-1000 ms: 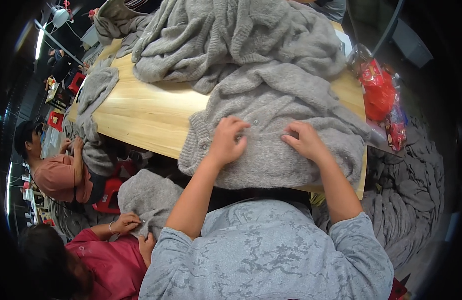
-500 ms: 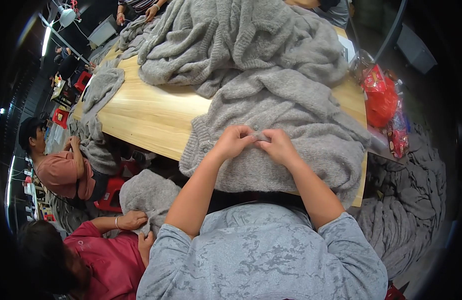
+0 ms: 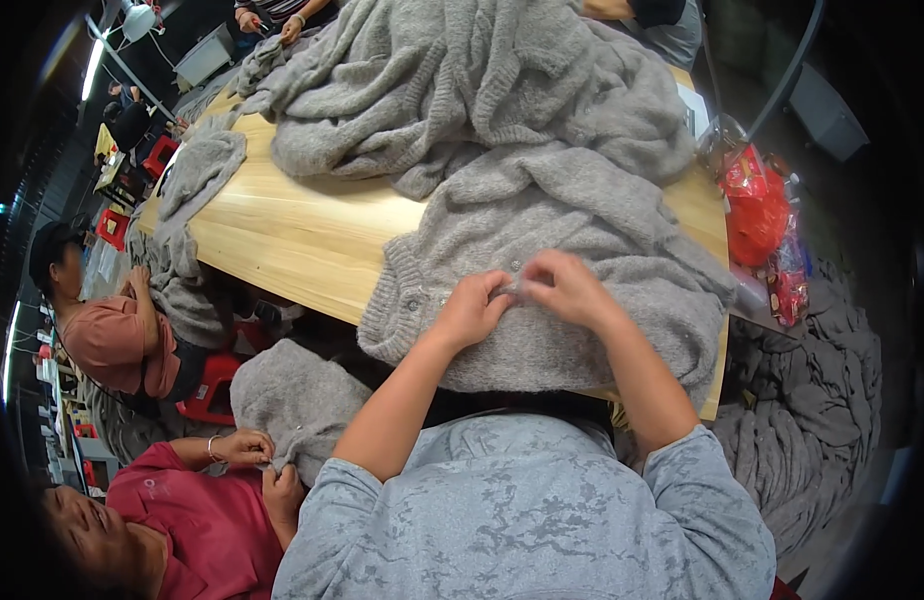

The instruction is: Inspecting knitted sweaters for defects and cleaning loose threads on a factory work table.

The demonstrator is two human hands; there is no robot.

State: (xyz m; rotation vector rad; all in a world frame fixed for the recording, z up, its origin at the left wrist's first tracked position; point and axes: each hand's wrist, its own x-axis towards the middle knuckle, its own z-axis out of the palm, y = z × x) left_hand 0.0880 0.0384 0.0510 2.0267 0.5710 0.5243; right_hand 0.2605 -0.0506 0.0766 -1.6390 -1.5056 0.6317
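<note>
A grey knitted cardigan (image 3: 572, 345) lies bunched over the table's near edge, its ribbed band to the left and small buttons along the front. My left hand (image 3: 476, 310) pinches a bit of the knit at the button edge between thumb and fingers. Just right of it, my right hand (image 3: 567, 288) is raised slightly over the cloth, with fingers curled and tips drawn together. Whatever lies between those fingertips is too small to make out. One button (image 3: 515, 266) shows between the two hands.
A big heap of grey knitwear (image 3: 432, 80) covers the far part of the wooden table (image 3: 292, 235). Red plastic bags (image 3: 757, 215) hang by the right edge, above piled knitwear (image 3: 802, 400). Close on my left, a person in red (image 3: 207, 520) handles another grey knit piece (image 3: 292, 390).
My hands have drawn slightly apart: the right has lifted and turned off the knit, and the left has shifted a little down. The person in red has turned their head up.
</note>
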